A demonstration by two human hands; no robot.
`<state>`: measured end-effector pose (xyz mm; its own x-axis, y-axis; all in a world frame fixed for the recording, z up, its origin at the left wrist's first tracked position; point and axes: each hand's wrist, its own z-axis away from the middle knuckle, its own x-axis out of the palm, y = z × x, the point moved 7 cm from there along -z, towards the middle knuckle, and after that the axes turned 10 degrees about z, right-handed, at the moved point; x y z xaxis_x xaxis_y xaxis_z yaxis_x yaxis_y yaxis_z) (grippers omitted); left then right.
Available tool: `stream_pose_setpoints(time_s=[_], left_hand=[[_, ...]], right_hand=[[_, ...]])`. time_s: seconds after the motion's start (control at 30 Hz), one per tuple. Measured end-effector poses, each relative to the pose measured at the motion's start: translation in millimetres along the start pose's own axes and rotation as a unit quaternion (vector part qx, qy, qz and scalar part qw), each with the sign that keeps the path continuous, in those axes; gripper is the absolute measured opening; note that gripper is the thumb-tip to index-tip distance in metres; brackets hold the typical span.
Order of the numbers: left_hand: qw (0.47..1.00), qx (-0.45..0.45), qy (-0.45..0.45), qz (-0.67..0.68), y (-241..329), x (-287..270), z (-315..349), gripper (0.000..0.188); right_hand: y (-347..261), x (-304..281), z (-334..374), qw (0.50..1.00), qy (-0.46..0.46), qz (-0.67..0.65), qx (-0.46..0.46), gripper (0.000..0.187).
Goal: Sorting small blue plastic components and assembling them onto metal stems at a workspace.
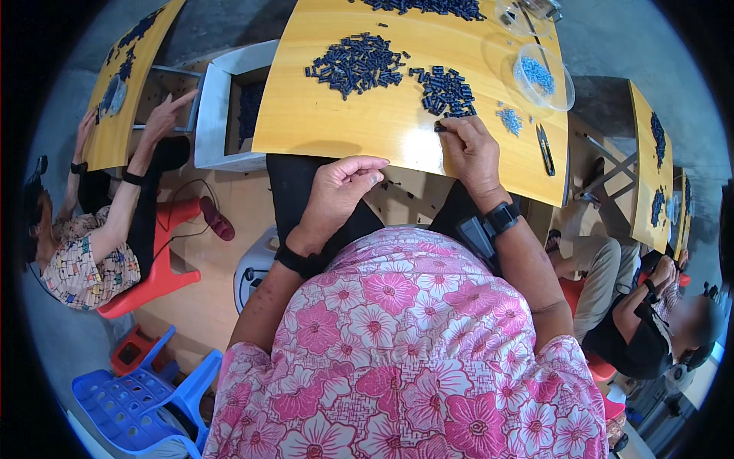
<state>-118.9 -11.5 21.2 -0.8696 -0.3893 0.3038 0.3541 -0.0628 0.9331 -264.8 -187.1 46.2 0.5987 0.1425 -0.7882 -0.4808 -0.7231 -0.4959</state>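
Note:
My right hand (473,156) is over the table's near edge, with a small black plastic part (440,127) pinched between thumb and forefinger. Right beyond those fingertips lies a small pile of black parts (446,92). My left hand (342,191) is just off the table edge, above my lap. Its thumb and forefinger are drawn together and the other fingers are curled; anything between them is too small to make out. A larger heap of black parts (355,65) lies farther left on the yellow table (290,118).
Small clear-blue pieces (509,121) lie by a clear tub (564,92) of blue pieces. Black-handled thread snips (545,150) rest near the right edge. A white drawer-like box (218,115) stands left of the table. Other people sit at tables on both sides.

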Motion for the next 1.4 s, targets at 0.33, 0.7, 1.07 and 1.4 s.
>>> stream_pose_setpoints(time_s=[0.33, 0.7, 1.07, 1.4], left_hand=[[1.000, 0.004, 0.004, -0.013, -2, 2, 3, 0.022], [0.999, -0.021, -0.022, -0.020, -9, 17, -2, 0.025], [0.997, -0.013, -0.062, -0.037, -2, 54, -18, 0.026], [0.996, -0.008, -0.065, -0.058, -4, 54, -18, 0.026]], right_hand=[[1, 0, 3, 1.000, -0.010, 0.003, -0.028, 0.013], [-3, 2, 15, 0.990, -0.091, 0.102, -0.028, 0.012], [-2, 2, 38, 0.921, -0.138, -0.342, 0.127, 0.014], [-53, -20, 27, 0.985, -0.134, -0.058, -0.090, 0.012]])
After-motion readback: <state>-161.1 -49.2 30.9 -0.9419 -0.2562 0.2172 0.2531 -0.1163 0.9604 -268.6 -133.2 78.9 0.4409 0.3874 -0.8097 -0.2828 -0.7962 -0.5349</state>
